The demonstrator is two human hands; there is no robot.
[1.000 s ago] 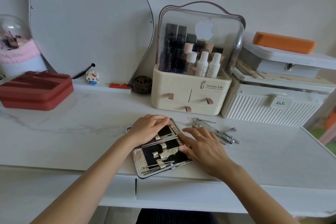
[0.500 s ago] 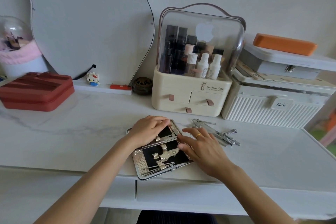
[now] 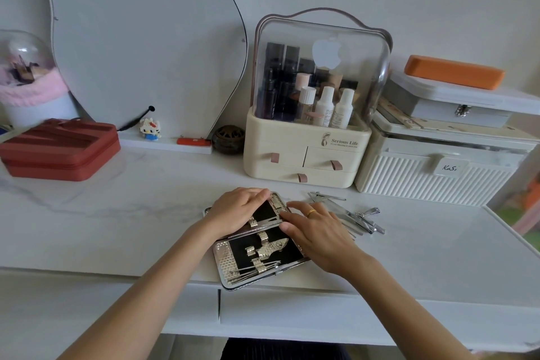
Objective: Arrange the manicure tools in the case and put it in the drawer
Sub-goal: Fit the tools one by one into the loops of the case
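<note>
Two bare hands rest on an open manicure case (image 3: pixel 260 254) near the front edge of a white marble table (image 3: pixel 117 213). Left hand (image 3: pixel 238 209) lies palm down over the far, upper-left part of the case, its fingers (image 3: pixel 258 194) bent over the far edge; whether they grip it cannot be told. Right hand (image 3: pixel 317 231), with a gold ring (image 3: pixel 311 212), reaches in from the right, its fingers (image 3: pixel 287 224) gently curved and close together, tips touching the metal hinge bar across the middle of the case. Several thin silver tools sit tucked under loops in the black-lined near half. Just beyond the right hand, a loose heap of manicure tools (image 3: pixel 353 213) lies on the table. Below the table edge is a closed white drawer (image 3: pixel 292 313). Farther back stand a cream cosmetics organiser (image 3: pixel 304 155) with a clear dome, a white ribbed box (image 3: pixel 432 181) to its right, and a red zip case (image 3: pixel 58 149) at far left.
</note>
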